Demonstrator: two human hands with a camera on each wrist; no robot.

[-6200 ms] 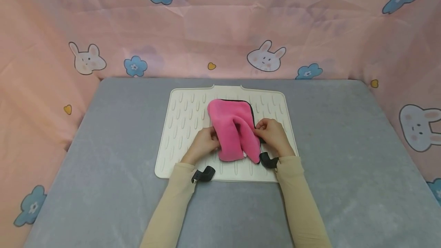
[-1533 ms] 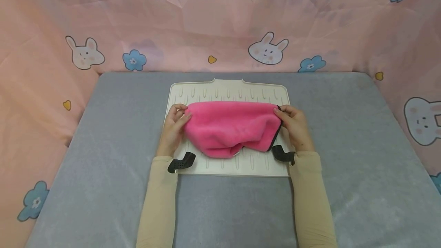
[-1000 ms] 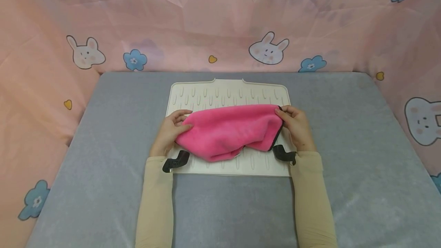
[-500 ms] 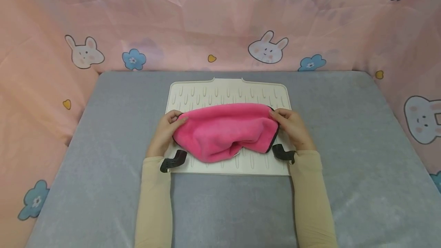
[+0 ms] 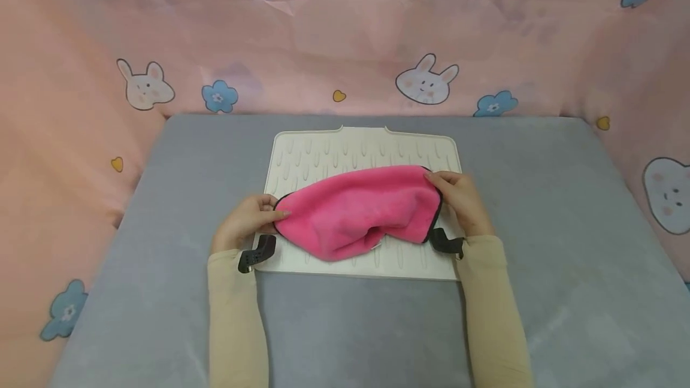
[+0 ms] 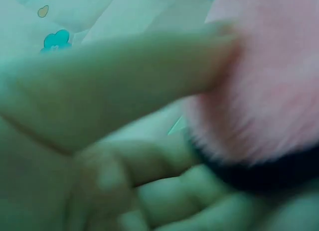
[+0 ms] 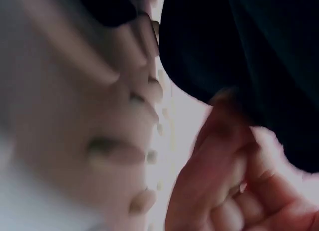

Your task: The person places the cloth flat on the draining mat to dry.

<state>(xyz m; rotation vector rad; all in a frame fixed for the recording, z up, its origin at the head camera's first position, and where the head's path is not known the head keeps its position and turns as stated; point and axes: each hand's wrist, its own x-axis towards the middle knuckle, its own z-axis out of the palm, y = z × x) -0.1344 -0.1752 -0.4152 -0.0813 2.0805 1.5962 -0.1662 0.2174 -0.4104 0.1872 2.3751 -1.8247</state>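
A pink plush towel (image 5: pixel 356 211) with black edging is stretched sideways over a cream ridged mat (image 5: pixel 312 151). Its lower edge sags in folds, with a small white tag near the middle. My left hand (image 5: pixel 245 220) pinches the towel's left corner, thumb on the pink face. In the left wrist view that thumb (image 6: pixel 149 66) presses the pile, while the other fingers lie under the black edge. At the upper right corner my right hand (image 5: pixel 460 199) pinches the towel between thumb and fingers. The right wrist view shows curled fingers (image 7: pixel 234 176) below a dark surface.
The mat lies on a grey cloth-covered table (image 5: pixel 539 226). A pink curtain (image 5: pixel 312 35) printed with rabbits and flowers rises along the back and sides. A black wrist camera mount (image 5: pixel 257 253) sits by each cuff.
The towel was bunched upright between close hands; the hands have since drawn it wide. During the last second the left hand released, regripped the black-edged left corner and moved left and nearer.
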